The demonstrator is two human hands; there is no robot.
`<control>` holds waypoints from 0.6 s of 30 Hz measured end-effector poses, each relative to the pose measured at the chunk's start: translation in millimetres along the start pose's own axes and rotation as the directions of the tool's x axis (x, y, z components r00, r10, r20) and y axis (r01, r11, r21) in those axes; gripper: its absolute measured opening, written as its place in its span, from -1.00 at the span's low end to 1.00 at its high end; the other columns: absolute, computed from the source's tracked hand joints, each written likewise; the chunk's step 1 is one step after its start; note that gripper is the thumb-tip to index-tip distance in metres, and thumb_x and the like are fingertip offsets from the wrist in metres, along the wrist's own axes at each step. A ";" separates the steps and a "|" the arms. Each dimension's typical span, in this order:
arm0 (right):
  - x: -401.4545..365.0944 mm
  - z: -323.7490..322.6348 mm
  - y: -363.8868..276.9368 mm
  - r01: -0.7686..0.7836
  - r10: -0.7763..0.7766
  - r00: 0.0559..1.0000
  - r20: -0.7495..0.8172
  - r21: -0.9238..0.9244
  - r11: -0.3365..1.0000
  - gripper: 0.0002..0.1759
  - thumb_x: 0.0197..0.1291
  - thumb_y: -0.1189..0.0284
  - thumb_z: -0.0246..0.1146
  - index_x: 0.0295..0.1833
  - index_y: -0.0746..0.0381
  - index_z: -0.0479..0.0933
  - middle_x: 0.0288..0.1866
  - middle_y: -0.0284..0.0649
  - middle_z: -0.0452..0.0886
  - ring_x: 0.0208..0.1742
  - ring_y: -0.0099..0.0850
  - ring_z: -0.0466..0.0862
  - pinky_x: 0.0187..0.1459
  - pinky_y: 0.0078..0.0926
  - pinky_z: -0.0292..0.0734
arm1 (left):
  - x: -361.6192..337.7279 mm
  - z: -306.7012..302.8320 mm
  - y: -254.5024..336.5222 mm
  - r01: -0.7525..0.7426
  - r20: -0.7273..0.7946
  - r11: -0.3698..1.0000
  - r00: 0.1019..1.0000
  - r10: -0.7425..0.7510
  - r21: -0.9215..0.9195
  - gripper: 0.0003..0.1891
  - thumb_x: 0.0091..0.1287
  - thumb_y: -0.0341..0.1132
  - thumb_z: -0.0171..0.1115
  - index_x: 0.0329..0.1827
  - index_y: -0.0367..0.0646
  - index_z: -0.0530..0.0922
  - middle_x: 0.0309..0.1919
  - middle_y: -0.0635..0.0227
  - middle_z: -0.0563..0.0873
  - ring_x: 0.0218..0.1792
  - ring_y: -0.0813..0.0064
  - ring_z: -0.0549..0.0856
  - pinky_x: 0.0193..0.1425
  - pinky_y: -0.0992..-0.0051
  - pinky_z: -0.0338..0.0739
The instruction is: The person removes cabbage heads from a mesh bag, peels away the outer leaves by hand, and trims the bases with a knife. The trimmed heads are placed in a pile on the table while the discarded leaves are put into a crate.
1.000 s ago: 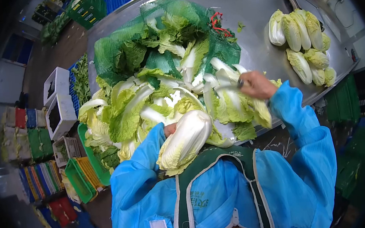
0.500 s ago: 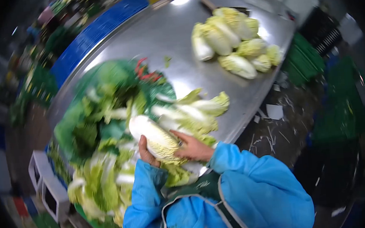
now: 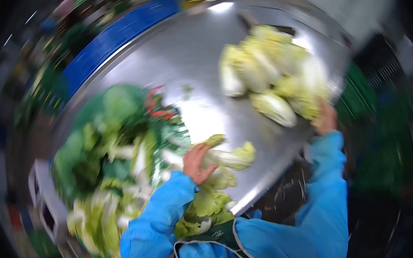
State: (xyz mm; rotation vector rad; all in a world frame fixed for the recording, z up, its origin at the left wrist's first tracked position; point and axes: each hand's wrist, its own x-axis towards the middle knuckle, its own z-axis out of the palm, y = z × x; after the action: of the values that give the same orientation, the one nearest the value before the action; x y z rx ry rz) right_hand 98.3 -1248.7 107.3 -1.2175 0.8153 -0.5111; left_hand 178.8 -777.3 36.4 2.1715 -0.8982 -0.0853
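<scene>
My right hand [image 3: 328, 118] is stretched out to the right, its fingers round the leafy lower end of a napa cabbage [image 3: 315, 77]. That cabbage lies against the right side of a pile of trimmed napa cabbages [image 3: 253, 69], and motion blurs both it and the hand. My left hand [image 3: 198, 163] is open, fingers spread, above loose cabbage leaves [image 3: 235, 157] and touching or nearly touching them. Whether a leaf lies under its palm is hidden. More stripped leaves [image 3: 207, 201] lie near my apron.
A green net bag [image 3: 117, 104] with leafy cabbage sits on the steel table [image 3: 181, 48] at left, red ties [image 3: 158, 106] beside it. A knife-like tool [image 3: 246, 19] lies behind the pile. Blue crates [image 3: 117, 39] line the far edge; green crates [image 3: 359, 92] stand right.
The cabbage both hands held in front of me has moved right to the pile with my right hand. My left hand has let go and opened over the leaves. The view has shifted slightly.
</scene>
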 end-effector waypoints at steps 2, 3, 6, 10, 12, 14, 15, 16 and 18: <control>74.9 -13.4 -17.2 0.116 -0.115 0.992 -0.046 0.035 0.993 -0.59 0.16 0.26 0.31 -0.04 0.39 0.56 -0.22 -0.11 0.67 -0.35 -0.32 0.69 -0.43 -0.39 0.59 | -18.9 -9.4 -14.6 0.147 -0.034 0.965 0.989 -0.143 0.219 -0.36 0.07 -0.06 0.37 0.23 -0.07 0.43 0.22 0.07 0.47 0.22 0.01 0.45 0.36 0.15 0.25; 115.0 -27.7 -21.5 0.086 -0.086 0.996 -0.012 -0.013 0.996 -0.55 0.16 0.29 0.31 0.02 0.44 0.53 -0.11 -0.06 0.64 -0.24 -0.27 0.69 -0.30 -0.32 0.62 | -29.6 -17.4 -27.7 0.218 -0.111 0.945 0.974 -0.196 0.245 -0.38 0.07 -0.05 0.36 0.21 -0.08 0.45 0.19 0.09 0.49 0.21 0.02 0.46 0.35 0.15 0.26; 261.4 -96.8 -13.2 0.346 -0.289 0.929 0.232 -0.824 0.449 -0.33 0.03 0.13 0.40 0.11 0.42 0.50 -0.06 -0.02 0.63 -0.17 -0.20 0.66 -0.18 -0.26 0.63 | -61.8 -46.6 -86.5 0.390 -0.307 0.895 0.897 -0.318 0.215 -0.42 0.08 -0.06 0.34 0.16 -0.11 0.49 0.13 0.10 0.54 0.18 0.01 0.48 0.32 0.18 0.31; 296.8 -79.2 -9.5 0.314 -0.628 0.763 0.155 -0.937 0.151 -0.15 -0.09 -0.13 0.39 0.13 0.35 0.51 -0.10 0.00 0.62 -0.17 -0.23 0.64 -0.17 -0.30 0.59 | -76.9 -122.7 -140.1 0.595 -0.583 0.802 0.632 -0.510 -0.056 -0.45 0.09 -0.16 0.36 0.14 -0.19 0.51 0.07 0.04 0.58 0.14 0.07 0.54 0.25 0.23 0.41; 269.0 -75.5 -12.0 0.208 -0.667 0.722 -0.184 -0.861 0.463 -0.10 -0.13 -0.23 0.36 0.13 0.31 0.51 -0.13 0.01 0.62 -0.18 -0.26 0.63 -0.17 -0.32 0.58 | -70.1 -159.5 -174.7 0.602 -0.642 0.772 0.512 -0.571 -0.207 -0.46 0.11 -0.17 0.37 0.13 -0.24 0.51 0.03 0.02 0.61 0.10 0.14 0.58 0.20 0.25 0.45; 195.9 -6.7 -1.8 0.433 -0.758 0.648 -0.077 -0.781 0.450 -0.38 0.04 -0.02 0.22 0.04 0.28 0.56 -0.27 -0.17 0.57 -0.34 -0.41 0.52 -0.32 -0.45 0.46 | -49.8 -189.7 -212.5 0.582 -0.626 0.721 0.414 -0.661 -0.376 -0.42 0.11 -0.13 0.37 0.14 -0.28 0.49 0.06 -0.01 0.59 0.09 0.15 0.59 0.19 0.26 0.46; 145.8 41.4 13.0 0.611 -0.749 0.645 0.151 -0.691 0.387 -0.50 0.12 0.09 0.15 -0.01 0.26 0.58 -0.34 -0.26 0.54 -0.42 -0.48 0.46 -0.40 -0.51 0.39 | -36.9 -199.1 -230.8 0.575 -0.601 0.688 0.379 -0.704 -0.443 -0.39 0.11 -0.10 0.37 0.15 -0.30 0.48 0.11 -0.03 0.56 0.11 0.12 0.58 0.19 0.25 0.46; 88.3 94.1 30.0 0.724 -0.641 0.662 0.389 -0.552 0.414 -0.61 0.21 0.19 0.07 -0.06 0.24 0.61 -0.41 -0.35 0.52 -0.50 -0.56 0.41 -0.48 -0.57 0.33 | -23.2 -202.7 -245.7 0.587 -0.564 0.665 0.384 -0.731 -0.462 -0.36 0.10 -0.08 0.38 0.17 -0.31 0.46 0.13 -0.05 0.54 0.13 0.11 0.56 0.21 0.26 0.44; -42.0 211.0 50.9 0.417 -0.112 0.774 0.623 -0.369 0.831 -0.67 0.18 0.25 0.13 -0.11 0.24 0.63 -0.40 -0.40 0.52 -0.57 -0.67 0.36 -0.57 -0.68 0.25 | 6.0 -203.2 -272.9 0.610 -0.489 0.621 0.396 -0.777 -0.492 -0.29 0.08 -0.04 0.39 0.21 -0.33 0.41 0.16 -0.10 0.51 0.16 0.09 0.54 0.23 0.26 0.42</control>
State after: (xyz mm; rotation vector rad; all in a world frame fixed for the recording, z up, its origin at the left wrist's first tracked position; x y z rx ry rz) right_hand 232.6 -1073.5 96.6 -1.8688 0.2229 -0.1260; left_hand 407.0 -528.3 -5.2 1.9573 0.4928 0.1729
